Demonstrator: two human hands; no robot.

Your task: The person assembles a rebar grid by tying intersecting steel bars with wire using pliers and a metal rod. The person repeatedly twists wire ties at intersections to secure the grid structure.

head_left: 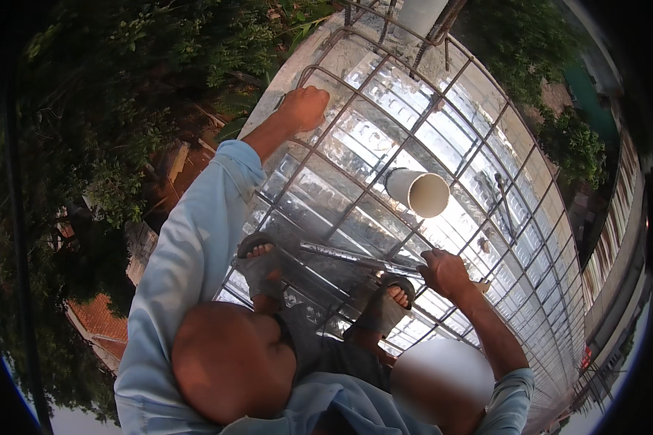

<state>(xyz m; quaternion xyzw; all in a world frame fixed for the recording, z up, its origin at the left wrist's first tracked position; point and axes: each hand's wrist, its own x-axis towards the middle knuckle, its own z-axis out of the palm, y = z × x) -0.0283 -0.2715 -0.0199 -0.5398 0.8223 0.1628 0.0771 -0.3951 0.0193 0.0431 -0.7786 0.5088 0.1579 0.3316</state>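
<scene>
My left hand (305, 109) is closed in a fist at the left edge of the steel rebar mesh (413, 134), on a bent bar end. Its fingers wrap over the bar, partly hidden by the back of the hand. Lower right, my right hand (446, 274) is closed around the right end of a straight metal rod (348, 255). That rod lies slanted just above the mesh, between and ahead of my sandalled feet. A short, cream plastic pipe (428, 196) stands up through the mesh between my two hands.
Shiny ribbed metal decking (370, 141) lies under the mesh. A loose dark bar (504, 199) rests farther right. At the far end, a pale round column (421, 14) rises among upright rebars. The deck's left edge drops toward trees (123, 145) and a tiled roof (101, 322).
</scene>
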